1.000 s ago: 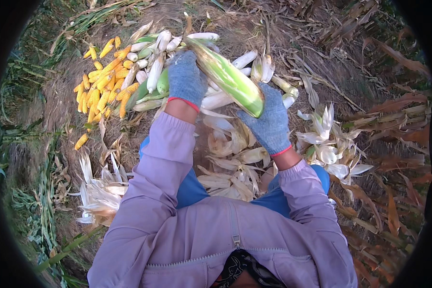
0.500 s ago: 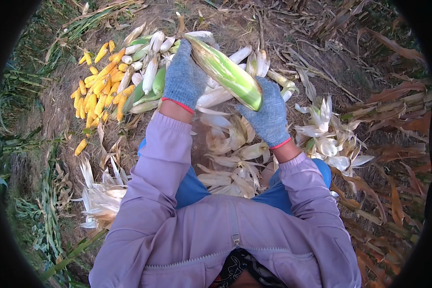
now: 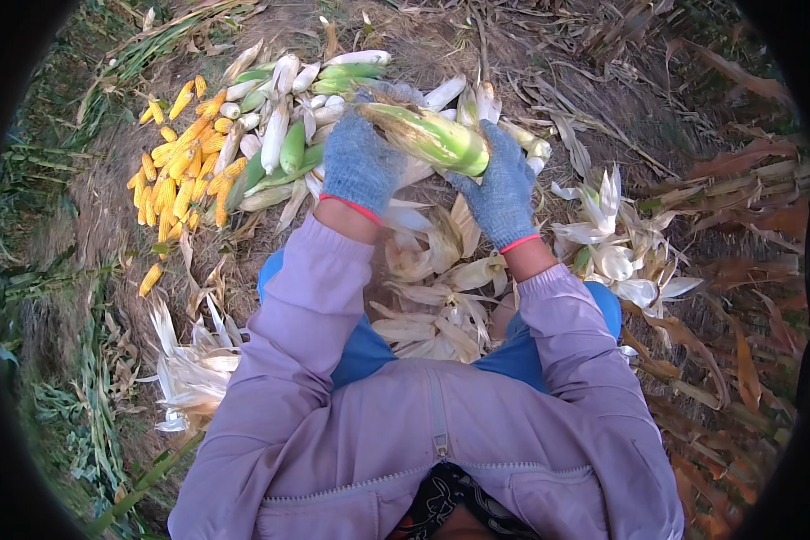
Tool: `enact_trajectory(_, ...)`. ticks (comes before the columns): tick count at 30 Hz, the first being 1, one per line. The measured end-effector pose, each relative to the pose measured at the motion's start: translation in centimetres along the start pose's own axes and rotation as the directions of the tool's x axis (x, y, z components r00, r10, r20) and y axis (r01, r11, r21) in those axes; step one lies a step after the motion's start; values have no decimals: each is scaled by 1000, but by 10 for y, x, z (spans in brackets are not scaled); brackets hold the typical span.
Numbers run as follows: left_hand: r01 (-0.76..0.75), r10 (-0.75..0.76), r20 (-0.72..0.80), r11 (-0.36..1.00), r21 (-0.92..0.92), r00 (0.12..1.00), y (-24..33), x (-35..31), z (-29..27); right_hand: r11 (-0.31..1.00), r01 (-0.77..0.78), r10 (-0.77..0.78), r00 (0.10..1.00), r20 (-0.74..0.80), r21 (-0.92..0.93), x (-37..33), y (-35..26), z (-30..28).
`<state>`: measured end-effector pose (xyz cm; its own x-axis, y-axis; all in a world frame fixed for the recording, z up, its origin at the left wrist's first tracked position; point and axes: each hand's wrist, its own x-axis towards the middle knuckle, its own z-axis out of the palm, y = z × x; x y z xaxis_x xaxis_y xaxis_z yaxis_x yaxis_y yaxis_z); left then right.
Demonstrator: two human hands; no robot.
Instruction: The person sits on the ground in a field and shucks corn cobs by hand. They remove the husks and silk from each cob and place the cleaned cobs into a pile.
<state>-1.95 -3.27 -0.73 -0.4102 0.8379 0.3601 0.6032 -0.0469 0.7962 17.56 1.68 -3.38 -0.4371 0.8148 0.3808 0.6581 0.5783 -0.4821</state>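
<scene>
- Green-husked corn ear upper centre of frame; long axis sloping down rightward;
- left hand grasping its upper-left end;
- right hand grasping its lower-right end; neither nearer

left hand curled; right hand gripping; both forearms extended forward

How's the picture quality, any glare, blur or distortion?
In the head view, the held corn ear catches bright daylight on its green husk; also in the head view, dry corn leaves toward the right rim look soft and stretched, and the fisheye circle leaves black corners.
</scene>
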Motion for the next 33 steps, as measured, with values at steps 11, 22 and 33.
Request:
enact_trajectory(11,94,-106,-27,957,-273,994,10,-18,29,901,-244,12,840,542,358,-3,-5,33)
enact_trajectory(22,241,-329,214,43,-970,920,21,-10,47,907,-327,208,896,393,267,0,-11,8)
enact_trajectory(33,606,116,624,-428,-671,773,72,-36,55,-717,-297,-16,911,411,630,24,50,-1)
